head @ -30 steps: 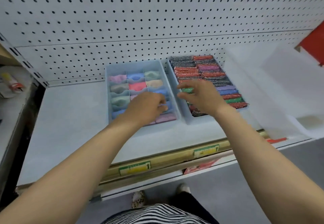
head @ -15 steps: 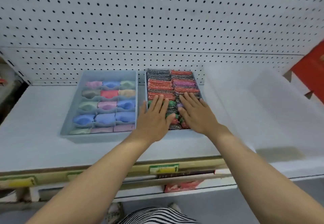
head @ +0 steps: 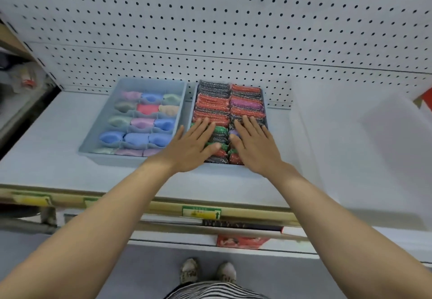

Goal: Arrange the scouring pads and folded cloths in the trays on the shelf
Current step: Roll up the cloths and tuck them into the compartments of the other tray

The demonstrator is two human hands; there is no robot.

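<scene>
Both the left hand [head: 191, 145] and right hand [head: 254, 146] are now lying flat on the scouring pads [head: 211, 104] in the right tray [head: 223, 167], the left having crossed from the folded cloths [head: 142, 123] in the left tray [head: 112, 159]; fingers [head: 203, 128] are stretching straight, gripping nothing. Seemingly the pads are being pressed level. Bare shelf [head: 46, 153] is lying open in front, pegboard [head: 210, 29] behind.

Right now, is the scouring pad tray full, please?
Full where visible: scouring pads pack the tray in two columns; left hand and right hand cover some.

Two trays [head: 112, 159], perhaps fifteen folded cloths [head: 145, 109] (five rows of three), two columns of scouring pads [head: 211, 102]
</scene>
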